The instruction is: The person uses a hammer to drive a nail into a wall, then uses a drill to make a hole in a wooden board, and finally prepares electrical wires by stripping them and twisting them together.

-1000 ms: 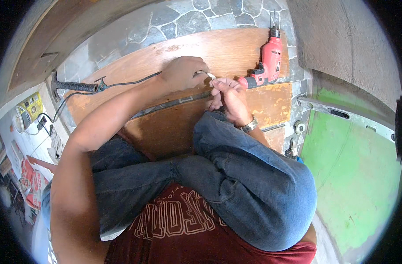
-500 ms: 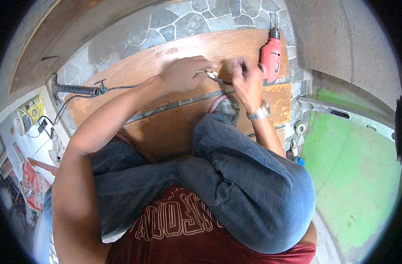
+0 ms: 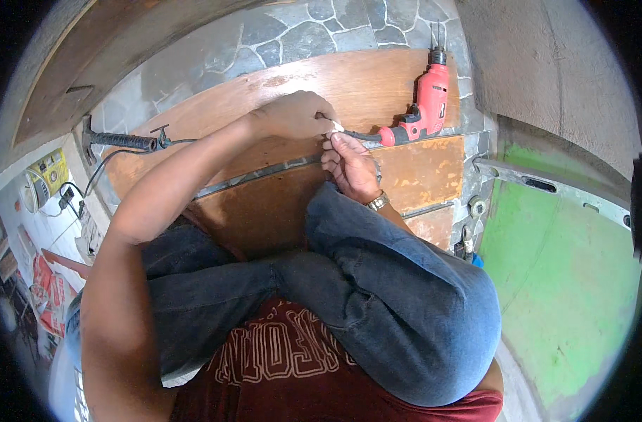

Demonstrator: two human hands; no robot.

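Note:
My left hand (image 3: 296,114) is closed over a black power cord, with its fingertips at a small white piece (image 3: 336,127) on the cord. From the near side, my right hand (image 3: 354,169) pinches at that white piece with thumb and fingers; whether it is tape or a connector, I cannot tell. To the right, a short stretch of drill cord (image 3: 363,136) runs into the handle of a red power drill (image 3: 431,98). The drill lies on the wooden board (image 3: 293,74), its chuck and thin bit pointing away from me.
A hammer with a dark ridged handle (image 3: 127,143) lies at the left, beside the cord. Below it stands a yellow-labelled can (image 3: 48,176). A metal spirit level (image 3: 546,181) rests along the green panel (image 3: 546,281) at the right. Grey stone tiles (image 3: 300,42) border the boards.
My right hand has come left and nearer to me, meeting my left hand at the white piece. The drill's handle, hidden before, now shows. My left hand has barely shifted.

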